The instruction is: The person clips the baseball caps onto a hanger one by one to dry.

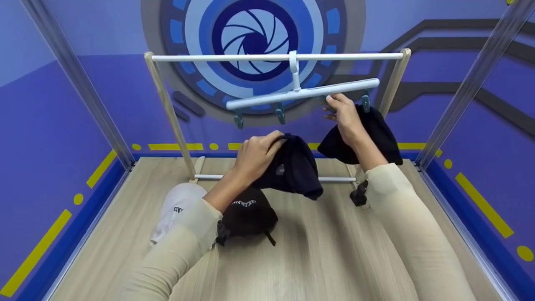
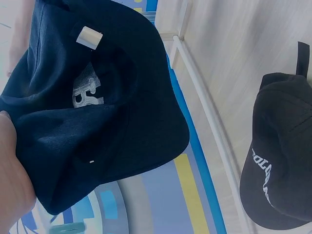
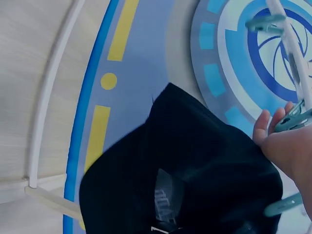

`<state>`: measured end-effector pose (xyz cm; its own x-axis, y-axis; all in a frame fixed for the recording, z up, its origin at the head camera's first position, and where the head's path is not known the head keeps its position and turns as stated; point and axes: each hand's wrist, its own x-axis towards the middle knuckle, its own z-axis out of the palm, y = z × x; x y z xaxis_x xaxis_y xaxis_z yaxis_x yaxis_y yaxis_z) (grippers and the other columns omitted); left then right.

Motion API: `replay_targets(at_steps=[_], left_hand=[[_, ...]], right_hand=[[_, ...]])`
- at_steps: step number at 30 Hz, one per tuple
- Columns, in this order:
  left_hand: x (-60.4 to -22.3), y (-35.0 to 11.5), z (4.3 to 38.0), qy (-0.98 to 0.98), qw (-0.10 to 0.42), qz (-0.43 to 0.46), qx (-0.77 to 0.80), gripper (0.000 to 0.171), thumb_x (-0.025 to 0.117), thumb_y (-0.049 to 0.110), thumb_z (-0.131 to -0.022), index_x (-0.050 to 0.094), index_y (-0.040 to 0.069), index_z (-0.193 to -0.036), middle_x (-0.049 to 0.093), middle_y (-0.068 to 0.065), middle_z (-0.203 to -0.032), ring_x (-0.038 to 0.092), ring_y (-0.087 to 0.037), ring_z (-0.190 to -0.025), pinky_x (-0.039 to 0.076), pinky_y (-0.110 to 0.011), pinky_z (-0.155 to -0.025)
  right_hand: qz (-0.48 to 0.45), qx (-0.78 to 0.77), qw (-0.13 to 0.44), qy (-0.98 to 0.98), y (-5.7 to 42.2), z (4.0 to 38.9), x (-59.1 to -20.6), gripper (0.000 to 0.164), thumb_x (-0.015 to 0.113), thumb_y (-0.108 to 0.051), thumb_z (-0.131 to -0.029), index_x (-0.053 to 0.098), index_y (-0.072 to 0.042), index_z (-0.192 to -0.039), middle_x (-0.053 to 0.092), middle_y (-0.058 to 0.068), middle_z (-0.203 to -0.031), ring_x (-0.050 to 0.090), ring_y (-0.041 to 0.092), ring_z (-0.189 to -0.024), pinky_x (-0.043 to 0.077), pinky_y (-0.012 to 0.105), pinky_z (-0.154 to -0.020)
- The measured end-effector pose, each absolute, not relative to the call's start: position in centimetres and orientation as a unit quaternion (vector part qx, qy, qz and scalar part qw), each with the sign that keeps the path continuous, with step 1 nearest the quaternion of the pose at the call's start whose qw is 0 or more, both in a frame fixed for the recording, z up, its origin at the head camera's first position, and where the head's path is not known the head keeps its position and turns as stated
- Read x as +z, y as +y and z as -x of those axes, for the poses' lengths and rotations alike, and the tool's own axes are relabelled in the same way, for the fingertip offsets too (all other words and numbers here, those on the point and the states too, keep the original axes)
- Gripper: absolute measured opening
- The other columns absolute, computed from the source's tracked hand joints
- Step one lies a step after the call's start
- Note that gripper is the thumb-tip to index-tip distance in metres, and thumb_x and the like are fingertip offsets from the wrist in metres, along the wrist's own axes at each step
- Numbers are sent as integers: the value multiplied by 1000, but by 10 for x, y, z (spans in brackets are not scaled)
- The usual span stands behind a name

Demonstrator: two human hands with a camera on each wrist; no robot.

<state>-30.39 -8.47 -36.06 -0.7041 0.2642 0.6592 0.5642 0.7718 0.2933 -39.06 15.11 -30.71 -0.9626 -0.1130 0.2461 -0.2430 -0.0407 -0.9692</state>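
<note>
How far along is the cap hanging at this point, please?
Done: one dark cap appears to hang from the right-end clip of the hanger.
In hand: the left hand holds a navy cap while the right hand pinches the next clip.
Remaining: the white cap and black cap lie on the table, probably still to be hung.

A matt cloth baseball cap (image 1: 300, 169) contrasts with a smooth plastic-looking clip hanger (image 1: 303, 92), wooden rack upright (image 1: 169, 113) and shiny metal post (image 1: 82, 83).

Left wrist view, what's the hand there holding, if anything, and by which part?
The left hand holds a dark cap by its edge, on the side away from the brim.
</note>
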Motion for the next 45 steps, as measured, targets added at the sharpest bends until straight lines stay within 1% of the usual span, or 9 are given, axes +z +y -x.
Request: replay_targets(at_steps=[5, 12, 17, 22, 28, 32, 36, 40, 45], left_hand=[[-361, -84, 303, -891, 304, 237, -240, 25, 45, 39, -99, 65, 26, -108, 72, 4, -95, 68, -22, -79, 51, -38, -61], [-357, -81, 304, -888, 310, 240, -240, 27, 44, 41, -99, 65, 26, -107, 71, 2, -92, 68, -21, -75, 51, -38, -60], [-356, -77, 305, -893, 298, 244, -233, 27, 43, 42, -99, 64, 27, -107, 70, 2, -88, 66, -21, -70, 49, -36, -56], [-356, -75, 308, -903, 283, 231, -225, 26, 42, 43, -99, 63, 29, -106, 68, 2, -84, 65, -21, -69, 47, -37, -54], [-356, -72, 314, -917, 261, 215, -210, 27, 41, 45, -99, 62, 29, -105, 67, -1, -79, 64, -24, -66, 46, -37, -52], [-357, -70, 319, -930, 245, 187, -198, 27, 41, 45, -99, 62, 30, -105, 68, -4, -83, 65, -28, -69, 46, -40, -52], [-357, -69, 324, -942, 232, 153, -188, 28, 40, 47, -98, 61, 30, -103, 68, -6, -85, 65, -33, -72, 46, -43, -53], [-357, -67, 327, -946, 227, 140, -182, 28, 40, 47, -99, 60, 28, -99, 66, -6, -82, 64, -32, -70, 44, -42, -51], [-358, -65, 328, -948, 220, 142, -182, 27, 40, 46, -99, 59, 27, -100, 65, -3, -81, 64, -29, -69, 43, -40, -51]], right_hand=[[-142, 764, -14, -630, 152, 391, -310, 27, 42, -20, -101, 55, 3, -107, 61, 5, -95, 57, 19, -83, 39, 44, -90], [-147, 820, -70, -549, 145, 392, -325, 26, 44, -20, -100, 57, 2, -107, 65, 8, -98, 63, 25, -80, 41, 46, -90], [-133, 850, -95, -500, 137, 391, -336, 29, 43, -22, -100, 53, -2, -117, 63, 9, -104, 64, 28, -94, 35, 49, -101], [-134, 864, -104, -474, 130, 393, -342, 36, 44, -27, -100, 47, -1, -125, 60, 12, -112, 59, 32, -113, 36, 46, -104], [-153, 882, -115, -430, 125, 393, -342, 43, 56, -21, -95, 46, 5, -129, 61, 21, -118, 52, 34, -121, 38, 42, -104], [-137, 899, -125, -396, 122, 390, -340, 40, 58, -15, -93, 49, 3, -128, 61, 25, -116, 55, 36, -118, 39, 43, -102], [-103, 915, -113, -373, 120, 387, -336, 39, 56, -10, -93, 46, 5, -127, 62, 24, -107, 62, 36, -106, 45, 44, -97], [-73, 925, -110, -358, 118, 387, -332, 43, 55, -7, -92, 41, 5, -131, 63, 23, -101, 65, 33, -99, 48, 42, -93], [-54, 928, -98, -355, 118, 386, -331, 50, 55, -7, -92, 36, 7, -137, 63, 23, -102, 66, 32, -96, 49, 40, -91]])
